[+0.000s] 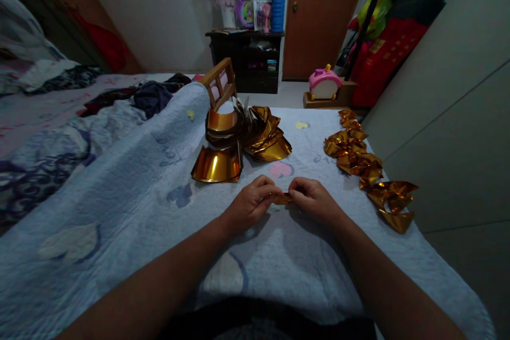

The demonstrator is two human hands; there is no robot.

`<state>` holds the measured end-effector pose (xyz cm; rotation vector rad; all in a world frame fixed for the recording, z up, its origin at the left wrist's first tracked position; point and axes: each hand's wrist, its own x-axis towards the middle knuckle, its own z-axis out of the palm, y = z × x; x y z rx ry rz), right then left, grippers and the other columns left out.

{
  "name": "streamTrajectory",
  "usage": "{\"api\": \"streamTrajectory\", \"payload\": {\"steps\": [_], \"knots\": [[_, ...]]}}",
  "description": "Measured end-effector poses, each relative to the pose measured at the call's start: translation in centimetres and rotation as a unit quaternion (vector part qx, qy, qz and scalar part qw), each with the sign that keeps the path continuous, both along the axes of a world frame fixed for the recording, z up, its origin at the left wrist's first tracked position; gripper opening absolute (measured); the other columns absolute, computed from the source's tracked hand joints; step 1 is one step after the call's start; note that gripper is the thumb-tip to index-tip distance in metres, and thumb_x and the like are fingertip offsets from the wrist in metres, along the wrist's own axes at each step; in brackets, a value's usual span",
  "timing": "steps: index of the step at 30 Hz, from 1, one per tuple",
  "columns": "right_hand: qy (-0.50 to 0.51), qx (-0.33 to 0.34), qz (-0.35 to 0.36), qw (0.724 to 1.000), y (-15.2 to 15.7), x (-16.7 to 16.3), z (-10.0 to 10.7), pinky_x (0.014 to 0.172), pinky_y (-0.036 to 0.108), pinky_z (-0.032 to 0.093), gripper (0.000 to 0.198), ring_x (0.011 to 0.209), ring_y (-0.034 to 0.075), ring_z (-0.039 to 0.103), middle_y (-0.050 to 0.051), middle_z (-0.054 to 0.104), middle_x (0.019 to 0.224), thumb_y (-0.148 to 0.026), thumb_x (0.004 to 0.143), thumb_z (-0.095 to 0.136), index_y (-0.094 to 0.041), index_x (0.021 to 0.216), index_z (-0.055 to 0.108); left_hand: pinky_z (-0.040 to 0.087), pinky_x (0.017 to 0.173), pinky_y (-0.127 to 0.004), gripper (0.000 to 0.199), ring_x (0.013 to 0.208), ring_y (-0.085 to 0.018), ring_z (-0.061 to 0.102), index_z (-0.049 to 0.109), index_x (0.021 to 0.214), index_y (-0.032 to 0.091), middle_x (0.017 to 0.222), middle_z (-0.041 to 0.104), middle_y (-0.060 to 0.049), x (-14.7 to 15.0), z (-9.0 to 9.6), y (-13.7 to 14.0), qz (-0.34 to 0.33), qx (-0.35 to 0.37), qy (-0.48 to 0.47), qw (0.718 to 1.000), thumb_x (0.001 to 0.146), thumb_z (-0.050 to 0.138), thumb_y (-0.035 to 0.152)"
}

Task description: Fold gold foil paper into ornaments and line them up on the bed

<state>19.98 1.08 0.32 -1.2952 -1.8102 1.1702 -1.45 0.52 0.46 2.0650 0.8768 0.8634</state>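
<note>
Between my two hands is a small folded strip of gold foil paper [282,199], held just above the bed cover. My left hand [255,202] pinches its left end, and my right hand [314,199] pinches the right end with thumb and fingers. Most of the strip is covered by my fingers. Beyond my hands lies a pile of curved gold foil sheets [219,164], stacked and fanned out. Off to the right, a row of crumpled, folded gold foil pieces [358,162] runs along the bed's edge.
A light blue quilt [131,212] with heart prints covers the bed. Bunched clothes [153,98] lie at the far left. Behind the foil pile stands a wooden frame [219,82]. A dark cabinet [247,64] and a pink toy [324,82] are past the bed's end.
</note>
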Motion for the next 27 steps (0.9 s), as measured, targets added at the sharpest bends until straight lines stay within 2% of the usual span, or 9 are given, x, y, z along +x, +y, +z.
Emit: {"api": "streamTrajectory", "payload": {"steps": [3,6,9,14,16,21,27], "knots": [[0.055,-0.081,0.005,0.995,0.0,0.1,-0.1,0.046,0.023,0.031,0.012,0.047,0.011,0.043,-0.003,0.049,0.054,-0.030,0.076,0.054,-0.021,0.068,0.055,0.049,0.085,-0.032,0.018,0.093,-0.019,0.061,0.069,0.103,0.018,0.098,0.063,-0.006,-0.3,0.1,0.1,-0.014,-0.032,-0.009,0.999,0.092,0.056,0.023],[0.112,-0.145,0.003,0.983,-0.1,0.4,-0.2,0.043,0.022,0.031,0.012,0.044,0.010,0.043,-0.004,0.050,0.055,-0.032,0.074,0.057,-0.021,0.069,0.054,0.050,0.083,-0.032,0.021,0.088,-0.018,0.063,0.068,0.105,0.017,0.097,0.066,-0.006,-0.7,-0.2,0.3,-0.036,-0.125,-0.033,0.991,0.085,0.066,0.024],[0.139,-0.193,0.007,0.971,-0.2,0.5,-0.1,0.041,0.020,0.031,0.011,0.042,0.008,0.044,-0.004,0.053,0.057,-0.031,0.072,0.057,-0.021,0.070,0.054,0.051,0.084,-0.033,0.029,0.091,-0.019,0.065,0.068,0.108,0.017,0.101,0.070,-0.007,-0.9,-0.7,0.4,-0.063,-0.252,-0.099,0.960,0.082,0.073,0.027],[0.189,-0.242,0.016,0.952,-0.3,0.4,0.6,0.038,0.018,0.031,0.018,0.042,0.008,0.041,-0.008,0.051,0.057,-0.029,0.069,0.064,-0.022,0.083,0.056,0.048,0.068,-0.026,0.038,0.075,-0.014,0.064,0.071,0.103,0.014,0.093,0.073,-0.007,-0.7,-1.2,0.5,-0.067,-0.384,-0.174,0.905,0.074,0.085,0.034],[0.202,-0.242,0.021,0.949,-0.3,0.4,0.7,0.039,0.018,0.032,0.022,0.043,0.008,0.042,-0.008,0.052,0.059,-0.033,0.072,0.068,-0.021,0.086,0.058,0.048,0.065,-0.025,0.041,0.069,-0.012,0.063,0.072,0.101,0.013,0.088,0.073,-0.005,-0.7,-1.2,0.7,-0.058,-0.411,-0.200,0.887,0.069,0.089,0.033],[0.242,-0.217,0.038,0.945,0.0,1.1,0.5,0.044,0.019,0.037,0.034,0.048,0.007,0.048,-0.003,0.057,0.064,-0.050,0.079,0.073,-0.018,0.082,0.062,0.046,0.061,-0.022,0.042,0.063,-0.009,0.061,0.074,0.098,0.013,0.085,0.073,-0.004,-0.8,-1.5,1.1,-0.014,-0.435,-0.245,0.866,0.063,0.092,0.028],[0.293,-0.216,0.083,0.928,0.2,1.8,0.1,0.053,0.021,0.044,0.039,0.056,0.009,0.054,-0.002,0.064,0.071,-0.039,0.072,0.084,-0.018,0.100,0.068,0.045,0.060,-0.019,0.040,0.062,-0.007,0.059,0.076,0.094,0.012,0.084,0.073,-0.004,-0.9,-1.4,1.3,0.020,-0.437,-0.305,0.846,0.061,0.093,0.028]]}}
